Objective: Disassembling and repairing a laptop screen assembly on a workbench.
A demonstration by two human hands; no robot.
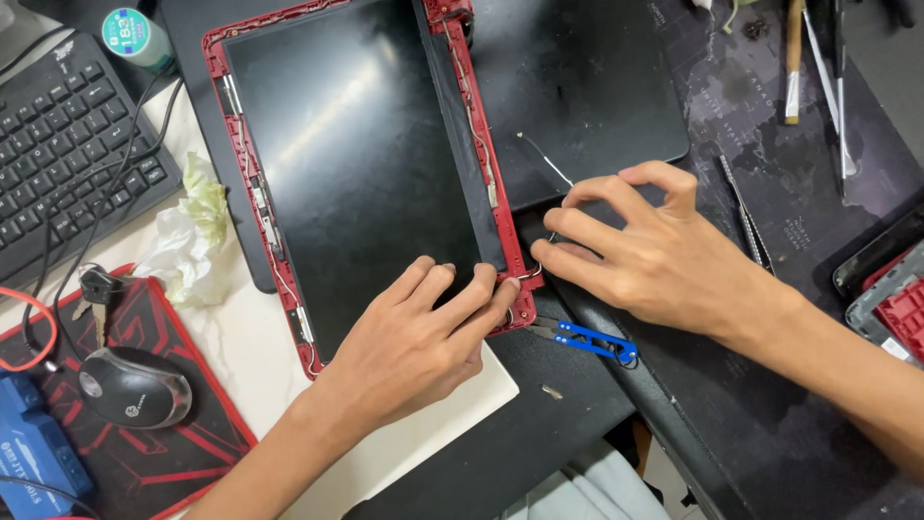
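Note:
A laptop screen panel (356, 164) lies face up in a red lid frame (243, 164) with its bezel removed. My left hand (419, 337) rests flat on the panel's lower right corner, fingertips at the red frame edge. My right hand (645, 246) sits just right of that corner, fingers curled at a thin wire (544, 159) and small metal hinge part (532, 273). Small blue-handled snips (589, 340) lie just below both hands. A black laptop base (587, 87) lies under the right side of the frame.
A black keyboard (67, 144) sits at top left, a black mouse (135, 385) on a red and black pad below it. Crumpled white tissue (192, 236) lies left of the frame. Tweezers (746, 217) and brushes (818, 67) rest on the dark mat at right.

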